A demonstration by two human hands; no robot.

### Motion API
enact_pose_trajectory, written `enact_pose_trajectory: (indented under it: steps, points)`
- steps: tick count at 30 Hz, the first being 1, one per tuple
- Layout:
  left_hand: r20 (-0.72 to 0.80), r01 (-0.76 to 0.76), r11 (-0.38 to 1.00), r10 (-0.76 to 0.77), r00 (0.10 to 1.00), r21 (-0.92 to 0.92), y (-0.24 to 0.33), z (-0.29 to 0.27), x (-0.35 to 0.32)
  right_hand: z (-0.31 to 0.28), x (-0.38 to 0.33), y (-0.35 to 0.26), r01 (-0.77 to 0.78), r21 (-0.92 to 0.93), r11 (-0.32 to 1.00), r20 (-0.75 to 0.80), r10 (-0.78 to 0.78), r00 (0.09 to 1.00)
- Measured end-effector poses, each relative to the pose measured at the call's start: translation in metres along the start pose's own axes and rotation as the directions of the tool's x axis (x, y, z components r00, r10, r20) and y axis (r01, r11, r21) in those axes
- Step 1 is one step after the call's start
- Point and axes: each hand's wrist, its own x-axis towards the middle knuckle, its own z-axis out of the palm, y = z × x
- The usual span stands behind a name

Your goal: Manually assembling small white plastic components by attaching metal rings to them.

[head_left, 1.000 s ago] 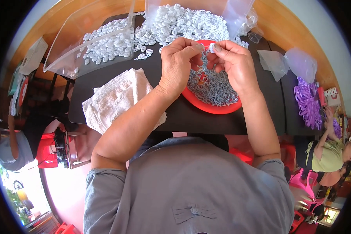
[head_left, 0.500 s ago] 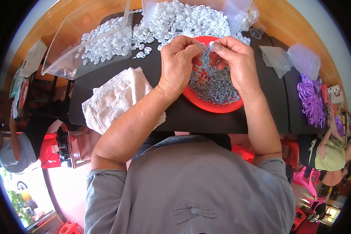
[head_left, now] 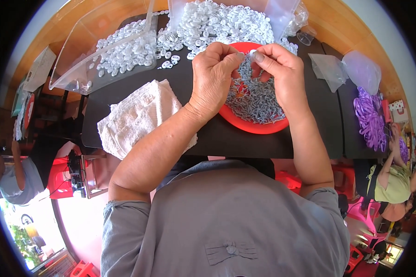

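Note:
Both hands are raised over the near-round red basin (head_left: 252,129), with their fingertips close together above its far side. My right hand (head_left: 285,76) is closed in a pinch on a small white plastic piece (head_left: 251,53). Thumb against forefinger, my left hand (head_left: 210,78) is closed too; whatever it holds is too small to make out. Many small grey screw-like pieces (head_left: 256,105) fill the basin. Beyond the hands lies a heap of white oval plastic pieces with holes (head_left: 222,23).
A clear plastic bin (head_left: 69,85) holding more white pieces tilts at the left. A folded white cloth (head_left: 138,115) lies by my left forearm. At right are clear plastic bags (head_left: 328,71) and a purple strap bundle (head_left: 370,120). Other people sit at both sides.
Both hands have shifted very slightly to the right. The fingertips stay pinched over the basin, and the white piece remains in my right hand.

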Motion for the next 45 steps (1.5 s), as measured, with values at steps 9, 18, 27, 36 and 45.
enact_pose_trajectory:
  steps: [9, 18, 27, 36, 45]
  points:
    - [0.101, 0.069, 0.997, -0.064, 0.993, -0.046, 0.003, -0.001, 0.001, -0.003, 0.003, 0.003, -0.062, 0.134, 0.989, 0.081, 0.051, 0.995]
    - [0.239, 0.171, 0.95, -0.108, 0.965, -0.26, 0.007, -0.001, 0.006, -0.014, 0.006, 0.003, -0.091, 0.207, 0.974, 0.095, 0.073, 0.993]
    - [0.297, 0.099, 0.959, -0.016, 0.955, -0.266, 0.009, 0.0, 0.004, -0.02, 0.005, -0.006, -0.178, 0.243, 0.954, 0.262, 0.112, 0.959]
    - [0.284, 0.057, 0.986, -0.011, 0.959, -0.155, 0.017, -0.002, 0.0, -0.017, 0.003, -0.002, -0.221, 0.318, 0.922, 0.304, 0.122, 0.945]
    - [0.268, -0.132, 0.961, 0.197, 0.943, -0.243, 0.007, 0.003, -0.005, -0.013, -0.003, -0.007, -0.204, 0.377, 0.904, 0.25, 0.113, 0.962]
